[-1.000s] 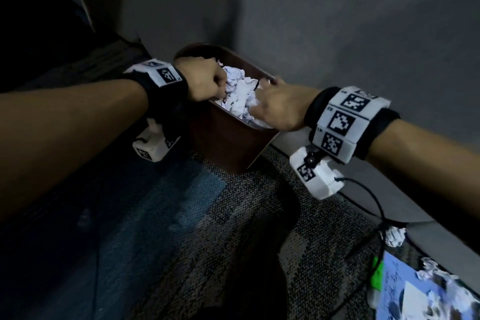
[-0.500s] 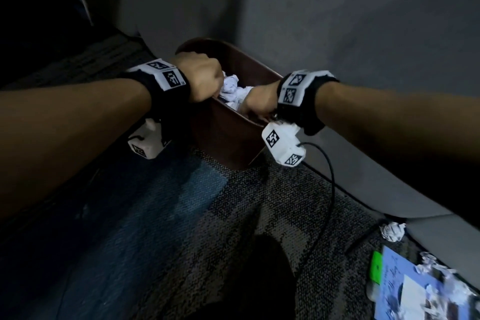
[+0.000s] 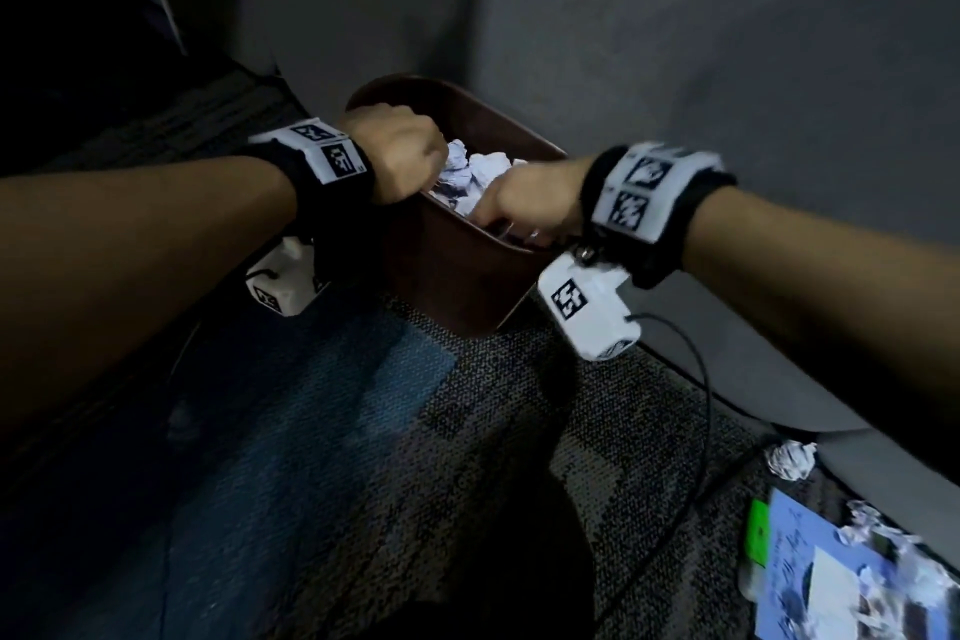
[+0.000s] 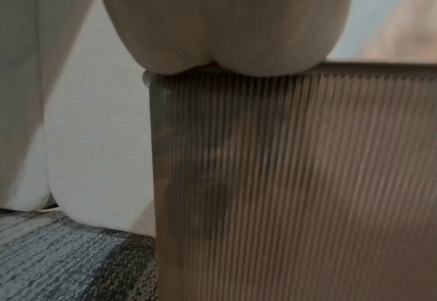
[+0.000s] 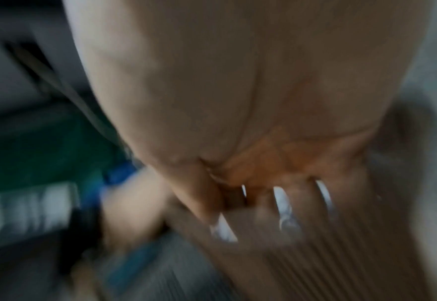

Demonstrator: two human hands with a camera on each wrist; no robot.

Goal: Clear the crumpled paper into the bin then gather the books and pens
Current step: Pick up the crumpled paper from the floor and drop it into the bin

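I see bin (image 3: 457, 270) full of paper (image 3: 475, 174); left hand (image 3: 400, 148) grips rim; right hand (image 3: 524, 203) grip unclear.

brown ribbed bin (image 3: 457, 270), white crumpled paper (image 3: 478, 174), blue book (image 3: 831, 582)

Brown bin (image 3: 457, 276) with finely ribbed, matt walls holds crumpled white paper (image 3: 475, 174); the floor (image 3: 467, 431) is rough, mottled carpet.
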